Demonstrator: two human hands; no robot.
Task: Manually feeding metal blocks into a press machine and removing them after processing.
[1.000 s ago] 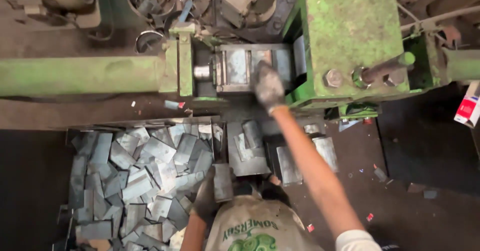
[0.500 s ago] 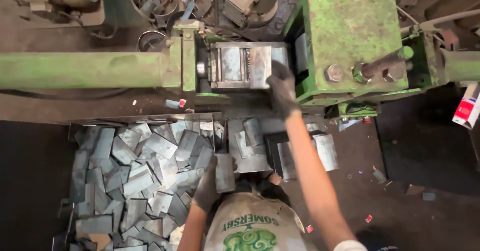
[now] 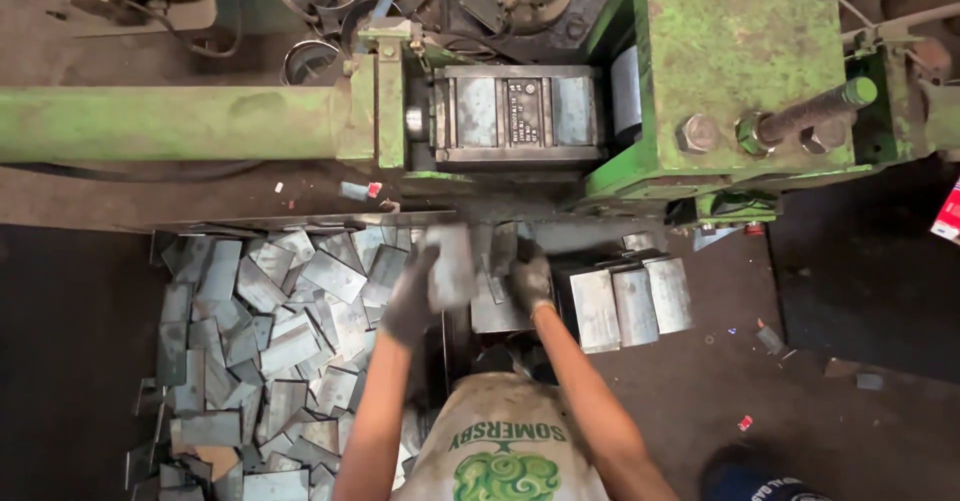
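Left fingers (image 3: pixel 425 283): gloved, closed round the lower edge of a plate (image 3: pixel 450 264), which they hold tilted up, blurred, just above the right edge of the pile.
Right fingers (image 3: pixel 522 266): gloved, curled down onto a flat sheet (image 3: pixel 497 311) under them; whether they pinch it or only press on it cannot be told.
Left hand (image 3: pixel 412 306): dark glove, bare forearm running down to the shirt.
Right hand (image 3: pixel 530 279): dark glove, just right of the raised plate, close to the left hand but apart from it.
Stack (image 3: pixel 630 303): three grey plates side by side, leaning, just right of the right hand.
Pile (image 3: pixel 270 341): many loose grey plates heaped at all angles, left of both hands.
Press (image 3: pixel 740 71): green, chipped body above the hands, with a bolt (image 3: pixel 815 111) sticking out at its right.
Block (image 3: pixel 520 113): dark steel, set between the press body and a long green beam (image 3: pixel 170 121).
Floor (image 3: pixel 850 291): dark, with small scraps lying on it.
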